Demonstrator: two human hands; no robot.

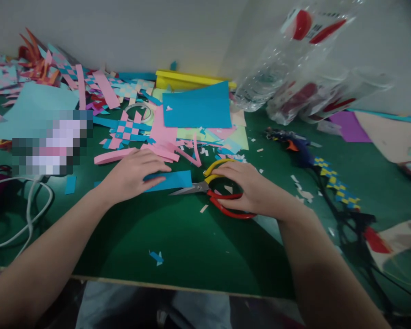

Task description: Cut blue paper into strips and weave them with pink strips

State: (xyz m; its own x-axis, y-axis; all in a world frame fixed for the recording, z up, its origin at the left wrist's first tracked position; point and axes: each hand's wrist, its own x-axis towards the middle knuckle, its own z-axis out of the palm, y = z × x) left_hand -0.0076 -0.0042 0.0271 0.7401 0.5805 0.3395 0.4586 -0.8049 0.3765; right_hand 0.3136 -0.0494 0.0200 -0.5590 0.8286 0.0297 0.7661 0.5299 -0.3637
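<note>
A blue paper strip point(178, 179) lies level above the green table, its left part between the thumb and fingers of my left hand point(135, 176). The scissors point(200, 187), with one yellow and one red handle loop, are in my right hand point(251, 187), which has its fingers in the loops. Their blades point left along the strip's lower edge near its right end. It is too unclear to tell whether the blades touch the paper. Beyond my left hand lie pink paper strips point(113, 156). A larger blue sheet point(197, 107) rests behind the hands.
Woven paper pieces and scraps point(125, 130) cover the back left, beside a roll of tape point(139, 112). Clear plastic bags with cups point(294, 96) stand at the back right. A white cable point(29, 214) loops at the left. The table's edge point(178, 289) runs along the front.
</note>
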